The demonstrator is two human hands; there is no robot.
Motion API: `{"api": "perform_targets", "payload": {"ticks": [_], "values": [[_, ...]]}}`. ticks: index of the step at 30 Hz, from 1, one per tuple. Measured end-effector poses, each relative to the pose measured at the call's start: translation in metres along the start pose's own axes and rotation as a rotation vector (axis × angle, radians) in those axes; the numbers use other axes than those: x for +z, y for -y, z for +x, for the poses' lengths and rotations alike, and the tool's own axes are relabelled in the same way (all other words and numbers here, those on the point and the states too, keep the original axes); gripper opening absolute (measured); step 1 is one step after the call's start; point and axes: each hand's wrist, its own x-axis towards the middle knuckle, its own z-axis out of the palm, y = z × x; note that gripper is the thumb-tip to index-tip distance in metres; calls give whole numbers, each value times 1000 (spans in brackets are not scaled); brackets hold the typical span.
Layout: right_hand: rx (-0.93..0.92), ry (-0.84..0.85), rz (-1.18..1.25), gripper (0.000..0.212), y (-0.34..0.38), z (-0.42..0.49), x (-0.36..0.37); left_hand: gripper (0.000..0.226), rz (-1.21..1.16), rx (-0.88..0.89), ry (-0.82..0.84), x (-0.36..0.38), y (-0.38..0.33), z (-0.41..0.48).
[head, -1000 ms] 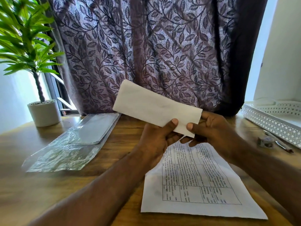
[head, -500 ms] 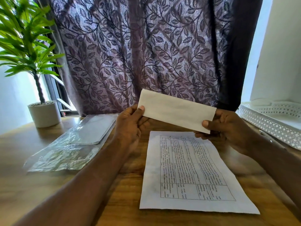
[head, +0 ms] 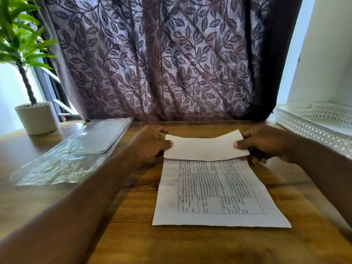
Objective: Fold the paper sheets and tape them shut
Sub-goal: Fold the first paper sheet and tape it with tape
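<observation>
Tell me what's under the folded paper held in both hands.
The printed sheet on the wooden table runs beneath its near edge. The folded paper covers the sheet's top edge.

Purple leaf-patterned curtain [head: 162, 60], white folded paper [head: 204, 147], brown wooden table [head: 171, 242]

Brightness: daylight, fairly bright and even.
Source: light is admitted through the curtain [head: 162, 63] and through washed-out gaps beyond the far corners of the tabletop [head: 133, 235].
Shadows: soft ones are cast beneath the forearms [head: 85, 197] and the folded paper [head: 205, 147].
Glare: sheen is thrown off the plastic sleeve [head: 76, 149].
Sharpness: print on the flat sheet [head: 215, 187] is smeared, unreadable.
Distortion: lines are bowed at the frame edges; the plant [head: 21, 40] is softened.
</observation>
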Motion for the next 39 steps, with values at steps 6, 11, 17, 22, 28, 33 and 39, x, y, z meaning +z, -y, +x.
{"api": "perform_targets", "payload": {"ticks": [6,11,17,22,28,33,39], "values": [[94,-53,-236,39,-5,7,3,34,377,96,45,7,6,-1],[95,-146,-369,46,-5,7,4,31,412,139,-8,10,6,4],[-179,-401,-444,33,9,10,28,19,439,180,-20,16,0,-3],[-393,-428,-433,24,53,-7,75,14,456,195,-34,1,0,-32],[-622,-252,-354,11,119,-20,166,25,468,254,-199,-54,31,-83],[-704,-101,-373,22,163,-26,237,8,609,64,-366,-125,79,-134],[-702,31,-413,40,215,-23,303,28,747,-124,-304,-170,120,-166]]}}
